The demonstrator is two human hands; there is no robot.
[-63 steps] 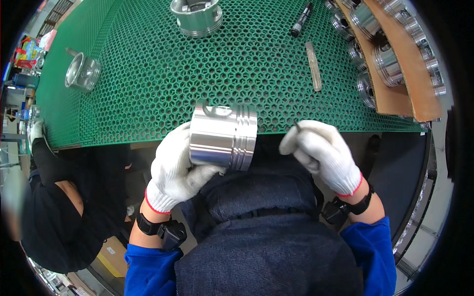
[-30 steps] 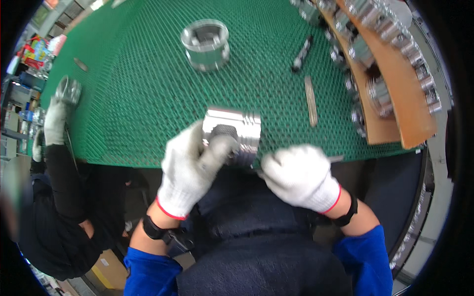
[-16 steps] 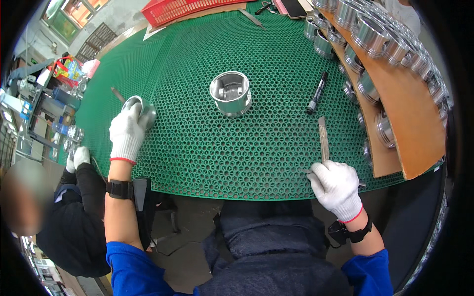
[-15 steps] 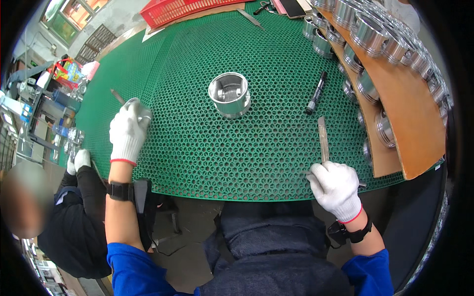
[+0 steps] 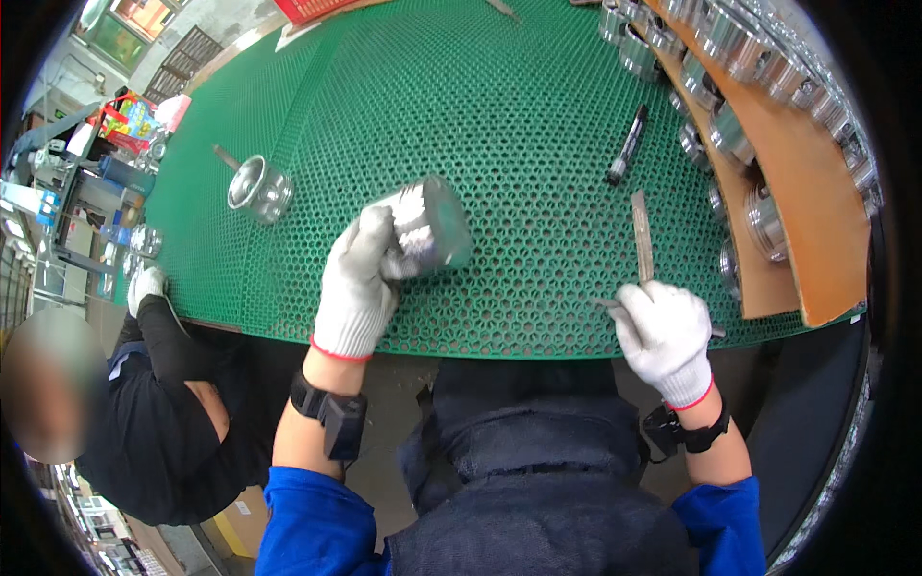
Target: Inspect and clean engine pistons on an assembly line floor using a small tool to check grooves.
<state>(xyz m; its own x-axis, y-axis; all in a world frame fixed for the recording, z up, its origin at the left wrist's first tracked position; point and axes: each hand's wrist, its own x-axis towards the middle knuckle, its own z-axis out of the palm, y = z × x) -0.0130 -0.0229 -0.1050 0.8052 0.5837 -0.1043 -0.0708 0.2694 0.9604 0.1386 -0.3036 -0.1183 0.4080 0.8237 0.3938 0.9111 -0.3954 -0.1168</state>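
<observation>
My left hand (image 5: 357, 278), in a white knit glove, grips a shiny metal piston (image 5: 420, 223) over the middle of the green mat (image 5: 384, 125). That piston is tipped on its side and slightly blurred. My gloved right hand (image 5: 665, 331) is closed around a flat, worn metal file (image 5: 642, 235) that points away from me near the mat's front edge. Ends of a second thin tool stick out on both sides of this hand; its kind is hidden. Another piston (image 5: 260, 190) rests on the mat at the left, beside a narrow flat tool (image 5: 226, 156).
A black marker (image 5: 628, 146) lies right of centre. Along the right, many pistons (image 5: 765, 223) stand around and on a brown cardboard divider (image 5: 816, 221). A red crate (image 5: 312, 8) sits at the far edge. At the left, a co-worker's gloved hand (image 5: 146, 286) rests by the mat.
My left hand has let go of the left piston, moved right and taken hold of the middle piston, which is now tilted. My right hand still grips the file. The view has shifted slightly.
</observation>
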